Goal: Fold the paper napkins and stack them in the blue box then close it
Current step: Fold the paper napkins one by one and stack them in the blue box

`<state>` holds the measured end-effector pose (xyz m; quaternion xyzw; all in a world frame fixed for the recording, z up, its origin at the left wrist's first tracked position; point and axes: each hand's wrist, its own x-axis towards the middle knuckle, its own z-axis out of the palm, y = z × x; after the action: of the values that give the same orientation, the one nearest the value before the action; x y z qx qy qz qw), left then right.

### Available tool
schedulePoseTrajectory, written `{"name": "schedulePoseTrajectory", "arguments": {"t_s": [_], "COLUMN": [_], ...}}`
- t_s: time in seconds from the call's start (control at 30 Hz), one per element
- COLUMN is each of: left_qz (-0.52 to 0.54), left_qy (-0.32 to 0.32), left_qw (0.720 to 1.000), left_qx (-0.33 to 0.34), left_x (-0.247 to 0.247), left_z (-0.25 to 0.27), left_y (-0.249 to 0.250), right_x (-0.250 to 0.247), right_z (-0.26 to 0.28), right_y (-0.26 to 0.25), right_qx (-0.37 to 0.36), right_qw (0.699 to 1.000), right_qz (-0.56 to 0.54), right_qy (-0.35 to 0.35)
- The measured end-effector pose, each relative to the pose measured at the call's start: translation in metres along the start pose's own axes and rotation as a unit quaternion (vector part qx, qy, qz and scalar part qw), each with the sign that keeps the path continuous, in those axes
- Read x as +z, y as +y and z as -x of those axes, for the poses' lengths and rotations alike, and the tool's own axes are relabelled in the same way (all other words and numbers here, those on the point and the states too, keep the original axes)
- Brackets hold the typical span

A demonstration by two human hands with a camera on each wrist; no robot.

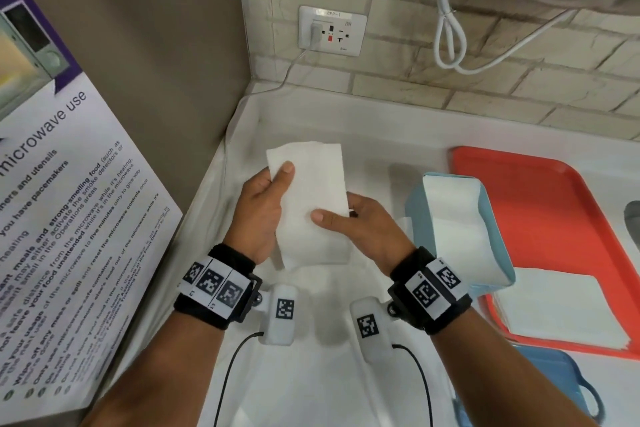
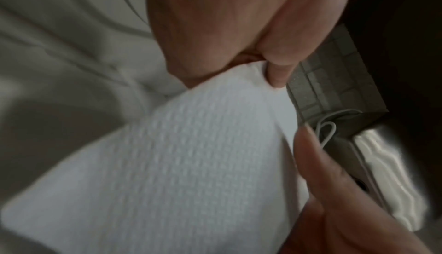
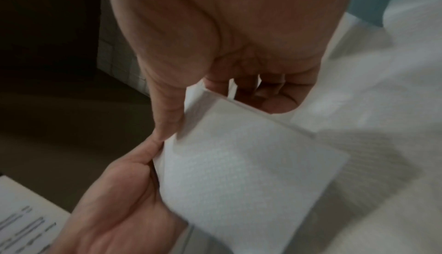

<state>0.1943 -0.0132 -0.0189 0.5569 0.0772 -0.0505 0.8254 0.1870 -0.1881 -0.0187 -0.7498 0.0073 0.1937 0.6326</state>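
Head view, nearest: blue lid (image 1: 568, 388) at the lower right edge of the white counter (image 1: 311, 374).
Left hand (image 1: 261, 215): thumb on top, fingers beneath, gripping the folded napkin (image 1: 310, 204) along its left edge.
Right hand (image 1: 360, 225): thumb across the napkin's lower right, fingers under it, pinching.
Napkin: held above the counter between both hands, long side running away from the person.
Blue box (image 1: 460, 229): open, just right of the right hand, folded napkins inside.
Orange tray (image 1: 540, 191): beyond the box, carrying a flat napkin stack (image 1: 557, 308).
Far wall: socket (image 1: 332, 30), looped white cable (image 1: 450, 42).
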Motion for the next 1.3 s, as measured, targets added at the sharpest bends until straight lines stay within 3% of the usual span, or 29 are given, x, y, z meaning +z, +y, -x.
{"name": "schedulePoseTrajectory", "arguments": {"t_s": [0.1,0.27,0.33,0.43,0.47,0.6,0.73,0.93,1.03,1.17,1.3], "left_qz": [0.007,-0.024,-0.034,-0.026,-0.026,-0.02,-0.018,-0.004,-0.003,0.002,0.006], "left_qy": [0.046,0.073,0.077,0.091,0.095,0.081,0.062,0.061,0.064,0.086,0.094], "left_qw": [0.999,0.995,0.994,0.994,0.994,0.996,0.998,0.998,0.997,0.995,0.994], "left_qx": [0.023,0.056,0.065,0.058,0.053,0.039,0.026,0.028,0.031,0.046,0.05], "left_x": [-0.008,-0.021,-0.025,-0.027,-0.025,-0.018,-0.016,-0.022,-0.025,-0.029,-0.031], "left_z": [-0.008,-0.017,-0.019,-0.02,-0.019,-0.016,-0.015,-0.017,-0.018,-0.02,-0.019], "left_y": [0.003,0.007,0.007,0.005,0.004,-0.003,-0.006,-0.006,-0.007,-0.008,-0.005], "right_x": [0.002,-0.009,-0.021,-0.035,-0.039,-0.043,-0.039,-0.036,-0.038,-0.047,-0.06], "right_z": [0.003,-0.001,-0.008,-0.025,-0.03,-0.037,-0.037,-0.035,-0.03,-0.018,-0.001], "right_y": [0.012,0.015,0.01,0.001,0.001,0.005,0.01,-0.001,-0.017,-0.039,-0.055], "right_qx": [0.006,0.022,0.027,0.056,0.073,0.154,0.177,0.179,0.158,0.141,0.08], "right_qw": [1.0,0.97,0.926,0.815,0.794,0.748,0.723,0.719,0.734,0.805,0.873], "right_qz": [0.012,0.232,0.373,0.575,0.601,0.644,0.667,0.67,0.654,0.568,0.468], "right_qy": [-0.02,-0.076,-0.051,0.042,0.061,0.046,0.02,0.054,0.088,0.101,0.112]}}
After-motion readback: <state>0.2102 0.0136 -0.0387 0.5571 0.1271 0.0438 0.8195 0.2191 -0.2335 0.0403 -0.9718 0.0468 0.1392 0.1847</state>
